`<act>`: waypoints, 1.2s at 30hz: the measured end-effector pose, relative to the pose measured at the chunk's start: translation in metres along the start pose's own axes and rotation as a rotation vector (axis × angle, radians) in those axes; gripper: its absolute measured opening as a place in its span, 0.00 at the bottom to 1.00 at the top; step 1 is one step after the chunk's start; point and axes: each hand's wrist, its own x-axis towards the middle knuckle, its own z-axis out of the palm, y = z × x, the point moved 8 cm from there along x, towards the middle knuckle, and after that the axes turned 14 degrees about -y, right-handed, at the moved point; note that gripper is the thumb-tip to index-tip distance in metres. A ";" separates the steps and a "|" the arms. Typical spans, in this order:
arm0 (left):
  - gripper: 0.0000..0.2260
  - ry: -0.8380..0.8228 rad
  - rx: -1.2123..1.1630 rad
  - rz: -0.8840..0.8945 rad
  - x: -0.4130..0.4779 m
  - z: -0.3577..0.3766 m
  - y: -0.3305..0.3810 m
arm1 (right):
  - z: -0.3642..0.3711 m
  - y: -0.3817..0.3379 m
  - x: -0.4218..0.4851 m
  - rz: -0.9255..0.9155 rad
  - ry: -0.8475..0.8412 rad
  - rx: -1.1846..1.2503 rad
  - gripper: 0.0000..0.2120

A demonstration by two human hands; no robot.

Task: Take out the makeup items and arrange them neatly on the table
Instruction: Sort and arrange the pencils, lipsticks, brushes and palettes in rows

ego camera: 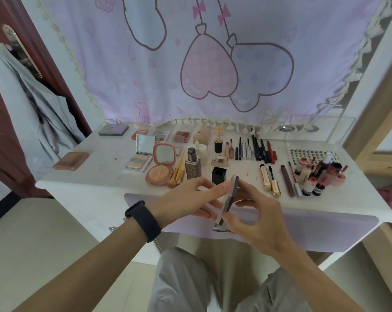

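Gripping a thin palette (231,195) edge-on just above the worktop's (100,174) front edge; left hand (186,199) pinching its upper part, right hand (262,221) curled round its lower end. Farther back, laid in rows: open pink compact (161,165), brushes (178,172), pencils (261,150).

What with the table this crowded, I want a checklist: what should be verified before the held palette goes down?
1. Grip: left hand and right hand both pinch the thin palette: ok.
2. Landing spot: bare table patch at front left: ok.
3. Palette closed: seen edge-on: cannot tell.
4. Clearance: black cap stands just beyond the hands: not ok.
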 end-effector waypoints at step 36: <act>0.17 0.053 -0.212 -0.015 -0.040 -0.031 -0.029 | 0.067 0.015 0.002 0.301 -0.236 1.061 0.34</act>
